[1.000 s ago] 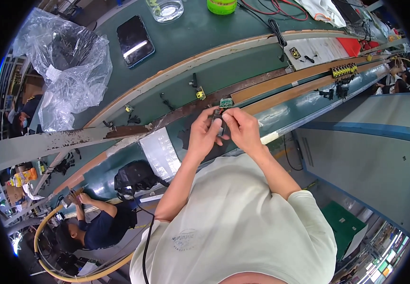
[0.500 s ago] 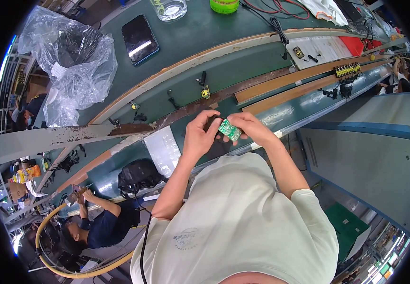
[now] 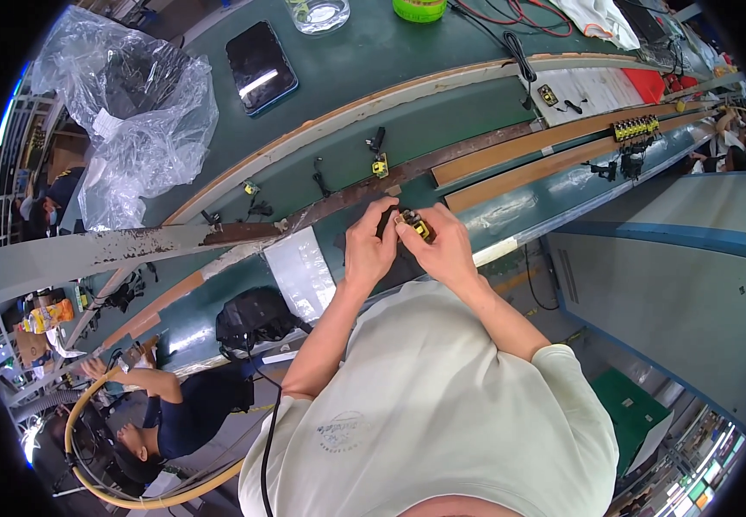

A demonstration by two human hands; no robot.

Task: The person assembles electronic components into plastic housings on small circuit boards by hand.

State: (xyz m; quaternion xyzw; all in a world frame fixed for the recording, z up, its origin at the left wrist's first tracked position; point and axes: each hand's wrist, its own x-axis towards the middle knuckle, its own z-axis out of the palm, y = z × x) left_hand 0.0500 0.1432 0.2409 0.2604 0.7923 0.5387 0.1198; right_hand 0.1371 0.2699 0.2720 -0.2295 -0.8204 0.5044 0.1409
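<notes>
**Both hands pinch a small yellow-and-black part over the worktop edge**

We see the left hand [image 3: 370, 250] and the right hand [image 3: 443, 248] meeting just above the near edge of the long green worktop [image 3: 442, 121]. Between them sits a small yellow-and-black component [image 3: 416, 226], gripped by the fingertips of both hands; fingers curled tight round it, not spread. The part is held in the air, just off the belt surface, in front of our chest. Finer detail of the part is too small to tell.

Just beyond the hands, a similar small yellow part [image 3: 380, 164] stands on the worktop near a brown wooden strip [image 3: 511, 164] that runs along it. Further right on that strip, a row of yellow-and-black parts [image 3: 636, 129] lies lined up, well apart from the hands. A dark phone [image 3: 260, 65] lies flat on the far side of the worktop, beside a crumpled clear plastic bag [image 3: 136, 112]. A glass jar [image 3: 318, 12] and a green tape roll [image 3: 419, 9] sit at the far edge. A white sheet [image 3: 593, 90] lies to the right, near a red item [image 3: 649, 84]. Black cable [image 3: 511, 47] trails across the far worktop.

Below left, another person in a dark top [image 3: 192, 405] is bent over, one arm raised, beside a yellow hose [image 3: 123, 491]. A black bag [image 3: 256, 319] hangs just below the worktop near our left elbow.
</notes>
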